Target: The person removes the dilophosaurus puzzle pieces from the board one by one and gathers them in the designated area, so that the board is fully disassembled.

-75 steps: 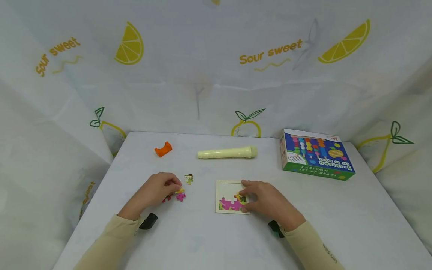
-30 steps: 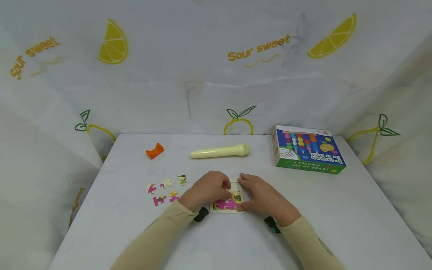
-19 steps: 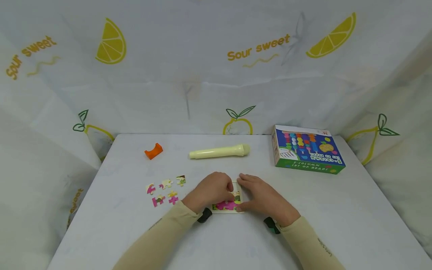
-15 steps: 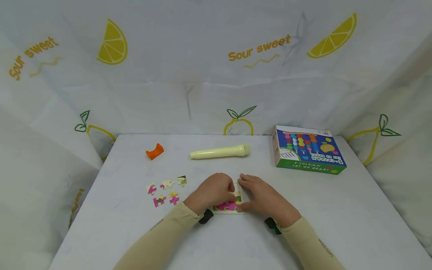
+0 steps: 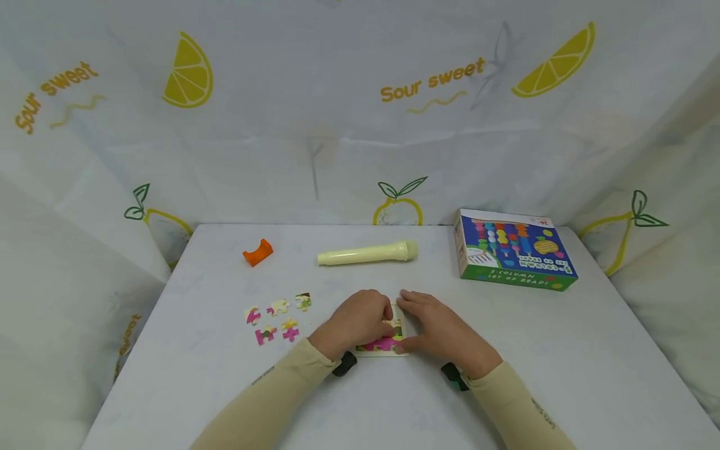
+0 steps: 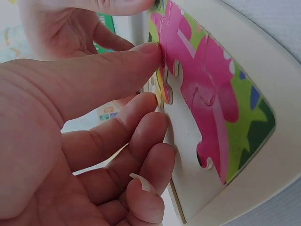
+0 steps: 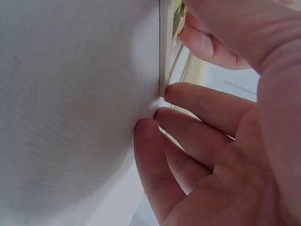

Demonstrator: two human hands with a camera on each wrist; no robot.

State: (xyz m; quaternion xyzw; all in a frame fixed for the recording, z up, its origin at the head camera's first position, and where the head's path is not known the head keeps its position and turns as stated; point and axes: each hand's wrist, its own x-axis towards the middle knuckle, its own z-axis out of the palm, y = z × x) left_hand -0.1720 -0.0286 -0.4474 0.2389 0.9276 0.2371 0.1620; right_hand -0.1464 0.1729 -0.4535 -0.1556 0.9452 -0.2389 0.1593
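In the head view my left hand [image 5: 360,319] reaches over a small wooden puzzle tray [image 5: 382,355]. Its thumb and curled fingers pinch a jigsaw piece [image 6: 166,92], mostly hidden, with a bit of yellow and pink showing in the left wrist view. Pink and green pieces [image 6: 216,94] fill the tray's near row, and bare wood shows beside them. My right hand [image 5: 441,328] holds the tray at its right side, thumb near the lower corner and index finger near the upper one. Its other fingertips rest at the table surface in the right wrist view.
Several loose jigsaw pieces [image 5: 265,335] lie left of the tray. Farther back are an orange curved block [image 5: 258,252], a pale yellow toy microphone [image 5: 365,253] and a bead-set box [image 5: 514,250] at the right. A white printed curtain [image 5: 315,94] hangs behind the table.
My left hand has moved from the loose pieces at the left across to the tray and shifted slightly there since. My right hand has stayed at the tray's right side.
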